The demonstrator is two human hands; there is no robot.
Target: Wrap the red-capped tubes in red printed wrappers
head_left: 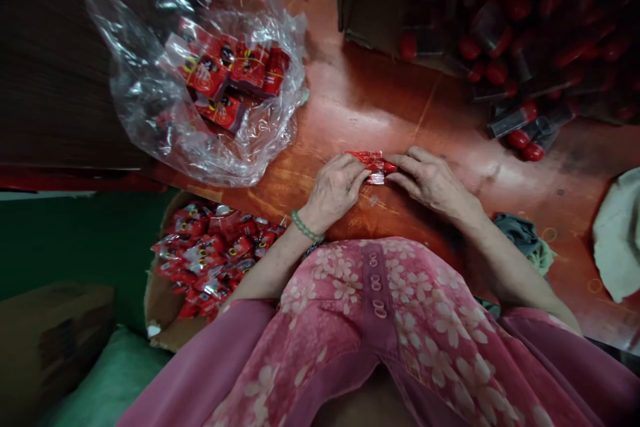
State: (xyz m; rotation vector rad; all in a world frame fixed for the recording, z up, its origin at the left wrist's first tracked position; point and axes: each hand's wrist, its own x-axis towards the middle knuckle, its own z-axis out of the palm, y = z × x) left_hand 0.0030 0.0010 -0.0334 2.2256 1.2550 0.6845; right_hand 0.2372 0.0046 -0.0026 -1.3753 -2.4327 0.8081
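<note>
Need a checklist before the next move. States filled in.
1. Left hand on the red wrapper: ok, fingers and thumb on it.
2. Right hand at the wrapper's right end: ok, beside the red tip.
3. Red tip covered by the wrapper: not ok, it shows at that end.
4. Clear bag apart from both hands: ok.
5. Red-capped tubes apart from right hand: ok.
6. Left forearm off the carton: cannot tell, they overlap in view.
</note>
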